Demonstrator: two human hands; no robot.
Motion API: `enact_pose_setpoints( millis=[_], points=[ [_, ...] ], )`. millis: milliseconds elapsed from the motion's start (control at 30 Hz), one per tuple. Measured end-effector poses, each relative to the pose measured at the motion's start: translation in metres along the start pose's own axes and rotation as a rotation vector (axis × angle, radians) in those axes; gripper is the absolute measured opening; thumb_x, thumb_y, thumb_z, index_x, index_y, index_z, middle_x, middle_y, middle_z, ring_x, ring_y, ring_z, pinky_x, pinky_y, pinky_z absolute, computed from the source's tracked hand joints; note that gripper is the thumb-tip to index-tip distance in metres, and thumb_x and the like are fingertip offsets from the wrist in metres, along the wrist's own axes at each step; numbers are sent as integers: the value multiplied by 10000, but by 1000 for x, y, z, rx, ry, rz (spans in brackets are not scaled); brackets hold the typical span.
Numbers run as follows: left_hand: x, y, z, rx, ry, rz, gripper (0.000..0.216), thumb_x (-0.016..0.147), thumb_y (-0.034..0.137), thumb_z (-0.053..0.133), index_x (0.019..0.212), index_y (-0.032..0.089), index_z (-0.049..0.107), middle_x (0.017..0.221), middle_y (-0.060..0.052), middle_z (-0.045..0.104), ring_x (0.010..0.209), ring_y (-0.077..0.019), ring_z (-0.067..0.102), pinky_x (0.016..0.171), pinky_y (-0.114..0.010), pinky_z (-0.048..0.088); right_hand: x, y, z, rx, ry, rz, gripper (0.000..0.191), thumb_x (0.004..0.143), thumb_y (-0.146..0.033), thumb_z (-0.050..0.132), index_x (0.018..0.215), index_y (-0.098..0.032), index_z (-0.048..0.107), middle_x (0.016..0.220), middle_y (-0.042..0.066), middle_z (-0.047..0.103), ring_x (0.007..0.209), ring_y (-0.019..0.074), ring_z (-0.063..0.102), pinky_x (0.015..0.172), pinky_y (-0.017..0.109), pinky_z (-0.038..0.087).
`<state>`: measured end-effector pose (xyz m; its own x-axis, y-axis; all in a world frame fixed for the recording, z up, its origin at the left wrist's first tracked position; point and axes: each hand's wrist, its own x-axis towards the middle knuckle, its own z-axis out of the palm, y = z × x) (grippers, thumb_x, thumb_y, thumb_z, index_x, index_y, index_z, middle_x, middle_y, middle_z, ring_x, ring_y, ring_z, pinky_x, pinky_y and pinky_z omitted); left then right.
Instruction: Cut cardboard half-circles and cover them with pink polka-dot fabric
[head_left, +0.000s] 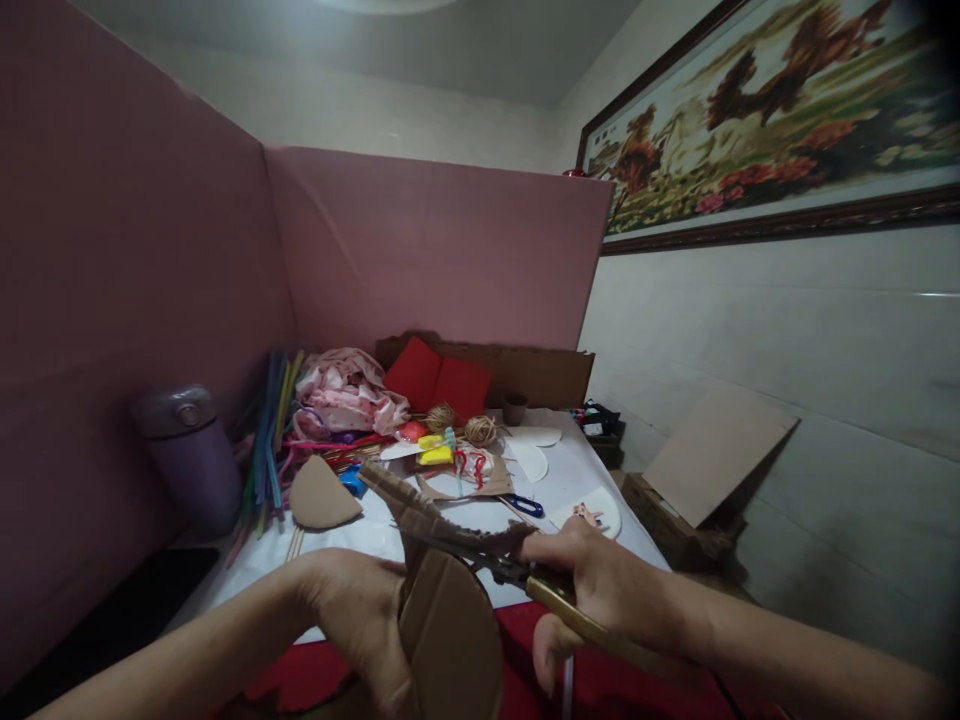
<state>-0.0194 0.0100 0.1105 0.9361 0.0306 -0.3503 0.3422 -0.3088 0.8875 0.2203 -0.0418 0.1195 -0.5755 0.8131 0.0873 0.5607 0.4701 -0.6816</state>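
head view: left grip [364, 605] clasps rounded brown cardboard [451, 635] whose stiffness could deflect gold-handled metal scissors [551, 595] held in half-curled right grip [615, 580].

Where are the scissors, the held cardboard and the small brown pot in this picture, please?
Scissors [546, 596]: head view, on the gold-coloured handle, close to the pivot.
Held cardboard [454, 632]: head view, on its flat face.
Small brown pot [514, 412]: head view, on its outer side.

Pink partitions [442, 240], pale tiled wall [847, 370], framed horse picture [735, 120], ceiling light [386, 4]
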Motion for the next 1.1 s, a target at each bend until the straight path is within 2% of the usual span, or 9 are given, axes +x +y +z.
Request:
enact_pose_setpoints(
  millis=[133, 233, 333, 433, 533, 667, 867, 967, 1100],
  points=[
    [6, -2, 2, -65, -31, -7, 344, 535, 362, 749, 774, 198, 562, 792, 3, 569, 789, -199, 534, 737, -280, 465, 1, -6, -4, 74, -87, 29, 419, 540, -506, 788, 650, -156, 587, 570, -74, 400, 566, 90, 311, 479, 199, 261],
    [11, -3, 4, -80, -66, 39, 325, 526, 363, 757, 710, 212, 535, 717, 18, 555, 753, -190, 524, 697, -259, 469, 2, -9, -5, 113, -127, 73, 387, 538, -451, 794, 716, -159, 613, 642, -59, 469, 613, 108, 373, 504, 197, 300],
    [13, -3, 5, -49, -59, 51, 328, 531, 385, 756, 693, 213, 528, 683, 22, 553, 685, -172, 516, 642, -246, 473, 3, -9, -4, 130, -145, 106, 354, 532, -377, 804, 683, -156, 571, 618, -69, 453, 583, 95, 362, 475, 190, 283],
    [10, -5, 5, 42, -19, 27, 328, 560, 427, 728, 713, 200, 548, 695, 9, 567, 690, -185, 540, 630, -264, 479, 4, -7, 0, 115, -137, 103, 358, 557, -332, 791, 594, -166, 476, 536, -86, 364, 533, 76, 302, 439, 187, 236],
    [7, -8, 3, 102, 22, 37, 346, 538, 433, 733, 738, 196, 581, 740, -3, 595, 720, -206, 557, 630, -284, 483, 4, -4, 5, 89, -91, 32, 351, 594, -309, 775, 585, -165, 455, 515, -95, 324, 513, 64, 272, 435, 182, 214],
    [10, -10, 1, 60, -42, 61, 290, 565, 373, 732, 726, 199, 564, 732, 3, 582, 700, -189, 555, 599, -257, 477, 6, 1, 13, 41, -4, -41, 344, 594, -378, 781, 608, -147, 528, 512, -98, 318, 503, 60, 249, 430, 181, 205],
    [15, -20, 5, -8, -35, 163, 240, 553, 318, 714, 694, 213, 552, 733, 14, 574, 699, -190, 547, 623, -270, 468, 14, 7, 13, 91, 94, 38, 229, 644, -310, 735, 644, -151, 570, 508, -70, 445, 497, 77, 328, 447, 196, 254],
    [9, -20, 5, -3, 10, 135, 216, 577, 316, 707, 713, 208, 578, 778, 6, 595, 772, -204, 566, 698, -281, 472, 18, 9, 8, 198, 119, 82, 262, 666, -362, 732, 773, -159, 605, 580, -45, 530, 545, 102, 421, 486, 205, 324],
    [-2, -8, 3, 36, 110, 115, 135, 635, 283, 671, 721, 191, 623, 774, 13, 617, 757, -183, 578, 699, -262, 479, 19, 7, 9, 491, 125, -2, 460, 719, -541, 665, 992, -183, 567, 763, 2, 591, 700, 155, 533, 596, 248, 414]
  ],
)
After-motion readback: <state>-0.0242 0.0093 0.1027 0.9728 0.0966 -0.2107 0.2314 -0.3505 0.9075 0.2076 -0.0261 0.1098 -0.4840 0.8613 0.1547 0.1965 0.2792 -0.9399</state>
